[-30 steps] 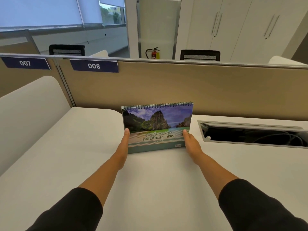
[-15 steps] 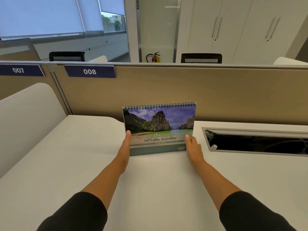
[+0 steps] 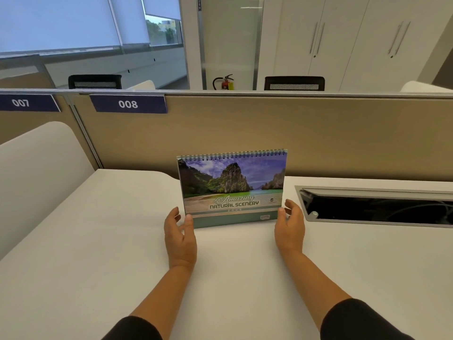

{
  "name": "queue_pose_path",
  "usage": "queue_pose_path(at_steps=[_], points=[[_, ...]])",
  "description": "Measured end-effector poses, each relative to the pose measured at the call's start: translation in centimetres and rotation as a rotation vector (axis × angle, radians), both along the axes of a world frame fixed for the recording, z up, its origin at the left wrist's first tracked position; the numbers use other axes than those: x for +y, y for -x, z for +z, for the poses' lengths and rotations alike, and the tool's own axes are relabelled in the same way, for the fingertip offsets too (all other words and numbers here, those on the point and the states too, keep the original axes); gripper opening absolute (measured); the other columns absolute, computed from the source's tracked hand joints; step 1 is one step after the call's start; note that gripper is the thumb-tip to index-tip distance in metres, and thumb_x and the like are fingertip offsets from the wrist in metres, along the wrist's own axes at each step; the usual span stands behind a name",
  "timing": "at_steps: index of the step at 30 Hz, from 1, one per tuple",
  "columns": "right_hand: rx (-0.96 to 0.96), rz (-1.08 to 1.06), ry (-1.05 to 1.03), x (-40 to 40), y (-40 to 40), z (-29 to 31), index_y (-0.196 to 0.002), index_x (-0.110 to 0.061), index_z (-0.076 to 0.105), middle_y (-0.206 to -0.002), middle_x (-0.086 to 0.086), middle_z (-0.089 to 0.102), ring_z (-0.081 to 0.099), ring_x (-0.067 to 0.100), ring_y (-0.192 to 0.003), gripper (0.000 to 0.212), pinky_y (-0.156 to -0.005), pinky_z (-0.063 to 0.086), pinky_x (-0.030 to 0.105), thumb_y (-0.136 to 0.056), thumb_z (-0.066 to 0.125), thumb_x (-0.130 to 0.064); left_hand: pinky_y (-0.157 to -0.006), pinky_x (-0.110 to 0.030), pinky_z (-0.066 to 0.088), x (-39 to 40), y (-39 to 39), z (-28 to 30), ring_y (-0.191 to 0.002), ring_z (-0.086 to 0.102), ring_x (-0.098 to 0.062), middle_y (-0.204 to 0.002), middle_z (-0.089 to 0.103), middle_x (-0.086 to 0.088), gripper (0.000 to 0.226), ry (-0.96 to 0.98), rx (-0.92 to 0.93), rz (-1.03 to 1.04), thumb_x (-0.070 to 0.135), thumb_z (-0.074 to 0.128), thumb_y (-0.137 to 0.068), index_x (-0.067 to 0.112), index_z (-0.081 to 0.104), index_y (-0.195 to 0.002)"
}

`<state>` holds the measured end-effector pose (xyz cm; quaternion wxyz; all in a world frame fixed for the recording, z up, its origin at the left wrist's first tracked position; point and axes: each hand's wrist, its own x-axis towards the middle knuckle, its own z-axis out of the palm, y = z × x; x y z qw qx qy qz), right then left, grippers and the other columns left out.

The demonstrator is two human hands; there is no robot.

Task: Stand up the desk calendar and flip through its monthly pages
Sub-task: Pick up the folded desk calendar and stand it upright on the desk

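Note:
A spiral-bound desk calendar [image 3: 232,185] stands upright on the white desk [image 3: 98,241], its cover showing a cliff-and-lagoon photo with the words "Amazing Natural Scenery". My left hand [image 3: 180,239] sits at its lower left corner, fingers spread, thumb tip against the cover's edge. My right hand [image 3: 290,228] is at the lower right corner, fingers apart and just off the calendar. Neither hand grips it. The pages behind the cover are hidden.
A beige partition [image 3: 318,133] with labels 007 and 008 rises right behind the calendar. An open cable tray [image 3: 375,207] is recessed in the desk to the right. A white curved divider [image 3: 36,173] borders the left side.
Both hands have slid down and back from the calendar's sides and opened. The calendar stays standing in place.

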<state>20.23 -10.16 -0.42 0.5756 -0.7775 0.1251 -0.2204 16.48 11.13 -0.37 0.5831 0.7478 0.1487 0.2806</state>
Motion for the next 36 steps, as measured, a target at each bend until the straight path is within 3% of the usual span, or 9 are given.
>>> queue_pose_path(at_steps=[7, 18, 22, 31, 36], points=[[-0.007, -0.073, 0.058, 0.3, 0.5, -0.1, -0.122, -0.008, 0.054, -0.124, 0.013, 0.058, 0.053, 0.024, -0.113, 0.032, -0.088, 0.039, 0.022, -0.094, 0.038, -0.008, -0.092, -0.020, 0.035, -0.7, 1.0, 0.0, -0.109, 0.046, -0.011, -0.133, 0.053, -0.010, 0.039, -0.017, 0.016, -0.040, 0.020, 0.041, -0.095, 0.010, 0.044, -0.133], [0.014, -0.101, 0.051, 0.2, 0.7, -0.1, -0.118, -0.006, 0.058, -0.118, 0.015, 0.063, 0.056, 0.026, -0.108, 0.032, -0.087, 0.041, 0.023, -0.094, 0.037, -0.006, -0.095, -0.017, 0.032, -0.6, 1.1, 0.1, -0.112, 0.043, -0.007, -0.136, 0.051, -0.008, 0.040, -0.010, 0.015, -0.040, 0.020, 0.040, -0.096, 0.010, 0.044, -0.134], [0.013, -0.114, 0.058, 0.3, 0.9, -0.2, -0.120, -0.006, 0.058, -0.119, 0.015, 0.063, 0.057, 0.027, -0.109, 0.033, -0.089, 0.041, 0.024, -0.094, 0.038, -0.006, -0.091, -0.008, 0.030, -0.8, 1.5, 0.2, -0.113, 0.043, -0.006, -0.135, 0.052, -0.008, 0.038, -0.032, 0.003, -0.023, 0.018, 0.041, -0.095, 0.009, 0.046, -0.132], [0.056, -0.113, 0.063, 0.8, 2.3, -0.1, -0.126, -0.006, 0.054, -0.124, 0.014, 0.062, 0.059, 0.030, -0.110, 0.035, -0.096, 0.044, 0.033, -0.094, 0.040, -0.011, -0.094, -0.016, 0.032, -1.2, 2.5, 0.5, -0.111, 0.042, -0.006, -0.136, 0.051, -0.008, 0.038, -0.002, 0.031, -0.033, 0.019, 0.042, -0.095, 0.009, 0.046, -0.132], [0.041, -0.120, 0.023, 1.0, 3.2, 0.1, -0.123, -0.006, 0.057, -0.121, 0.014, 0.064, 0.060, 0.029, -0.107, 0.033, -0.093, 0.043, 0.029, -0.092, 0.046, -0.013, -0.097, -0.020, 0.031, -1.4, 3.2, 0.5, -0.123, 0.044, -0.016, -0.139, 0.048, -0.008, 0.041, 0.021, 0.059, -0.068, 0.021, 0.043, -0.094, 0.012, 0.043, -0.134]])
